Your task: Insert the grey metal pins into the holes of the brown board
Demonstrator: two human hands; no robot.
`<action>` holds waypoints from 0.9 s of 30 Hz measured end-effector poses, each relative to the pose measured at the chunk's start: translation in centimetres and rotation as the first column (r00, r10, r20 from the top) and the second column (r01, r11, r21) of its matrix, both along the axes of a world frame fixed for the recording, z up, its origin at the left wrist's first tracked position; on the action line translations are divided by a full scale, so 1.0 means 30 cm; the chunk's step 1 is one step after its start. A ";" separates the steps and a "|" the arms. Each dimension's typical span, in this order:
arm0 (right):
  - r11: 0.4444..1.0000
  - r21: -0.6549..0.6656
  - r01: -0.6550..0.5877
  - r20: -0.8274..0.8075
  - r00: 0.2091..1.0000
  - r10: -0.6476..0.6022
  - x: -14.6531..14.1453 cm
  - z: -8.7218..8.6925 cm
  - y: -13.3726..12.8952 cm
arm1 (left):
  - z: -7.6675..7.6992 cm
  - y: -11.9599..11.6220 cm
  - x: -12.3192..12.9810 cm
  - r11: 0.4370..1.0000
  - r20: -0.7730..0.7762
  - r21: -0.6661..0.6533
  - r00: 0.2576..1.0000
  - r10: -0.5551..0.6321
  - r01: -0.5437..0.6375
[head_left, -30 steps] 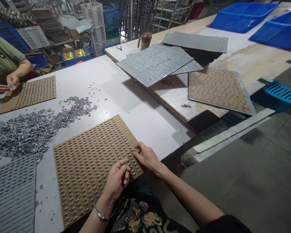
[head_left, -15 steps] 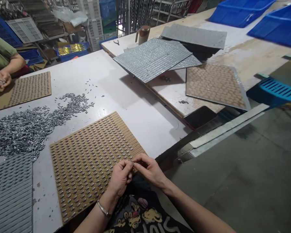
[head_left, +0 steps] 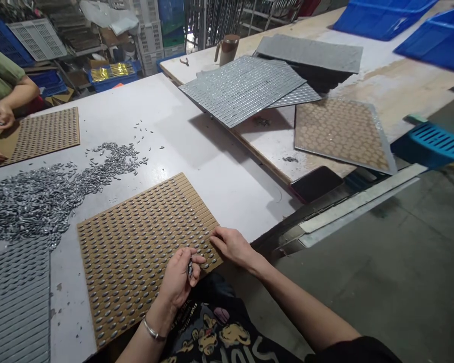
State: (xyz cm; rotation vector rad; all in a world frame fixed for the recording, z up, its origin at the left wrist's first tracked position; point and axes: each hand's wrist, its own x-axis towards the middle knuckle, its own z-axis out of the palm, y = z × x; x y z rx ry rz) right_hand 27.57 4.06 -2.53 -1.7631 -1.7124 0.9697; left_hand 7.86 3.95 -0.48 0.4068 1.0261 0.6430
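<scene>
While clutching glossy grey ovals (head_left: pixel 189 268) in left hand (head_left: pixel 177 276), touches grooved board (head_left: pixel 196 201) with right hand (head_left: pixel 231 246), cannot tell if gripping, wears shirt (head_left: pixel 212 330) lettered "STORY".

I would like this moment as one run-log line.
left hand: holding small grey pieces | right hand: at brown board, right edge | grey pile: on table

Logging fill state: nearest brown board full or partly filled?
Partly filled: grey pieces cover most of the board; its upper-right strip is bare.
</scene>
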 end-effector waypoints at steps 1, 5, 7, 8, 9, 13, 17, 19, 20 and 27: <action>1.000 0.013 -0.020 0.058 0.998 0.019 -0.007 -0.003 0.005 | -0.008 -0.001 0.000 1.000 -0.012 0.006 1.000 0.003 -0.003; 0.999 0.020 -0.029 0.172 0.985 0.026 -0.029 -0.018 0.012 | -0.035 -0.005 -0.003 1.000 -0.052 0.002 0.999 -0.013 0.013; 1.000 0.007 -0.002 0.205 0.979 0.000 -0.036 -0.023 0.014 | -0.038 -0.005 -0.004 1.000 -0.071 -0.007 0.997 -0.020 0.020; 1.000 -0.005 0.018 0.220 0.975 -0.017 -0.038 -0.024 0.016 | -0.036 -0.004 -0.005 1.000 -0.069 -0.011 0.997 -0.016 0.016; 0.999 -0.023 0.045 0.230 0.972 -0.038 -0.040 -0.024 0.019 | -0.032 -0.003 -0.005 1.000 -0.054 -0.017 0.998 -0.009 0.008; 0.987 -0.077 0.142 0.176 0.976 -0.127 -0.039 -0.010 0.023 | -0.013 0.002 -0.005 0.997 0.069 -0.079 0.997 0.020 -0.014; 0.989 0.022 0.147 -0.088 0.986 -0.145 -0.048 0.038 -0.024 | -0.009 -0.006 0.005 0.993 0.125 -0.111 0.991 0.043 -0.029; 0.994 0.047 0.103 -0.224 0.971 -0.090 -0.063 0.069 -0.067 | -0.013 -0.016 0.018 0.996 0.133 -0.090 0.991 0.034 -0.022; 0.996 0.047 0.082 -0.274 0.959 -0.066 -0.071 0.082 -0.089 | -0.015 -0.022 0.027 0.997 0.134 -0.075 0.991 0.020 -0.010; 0.983 -0.036 0.179 -0.284 0.942 -0.182 -0.032 0.053 -0.122 | -0.021 -0.044 0.072 1.000 0.066 0.004 0.998 0.016 -0.016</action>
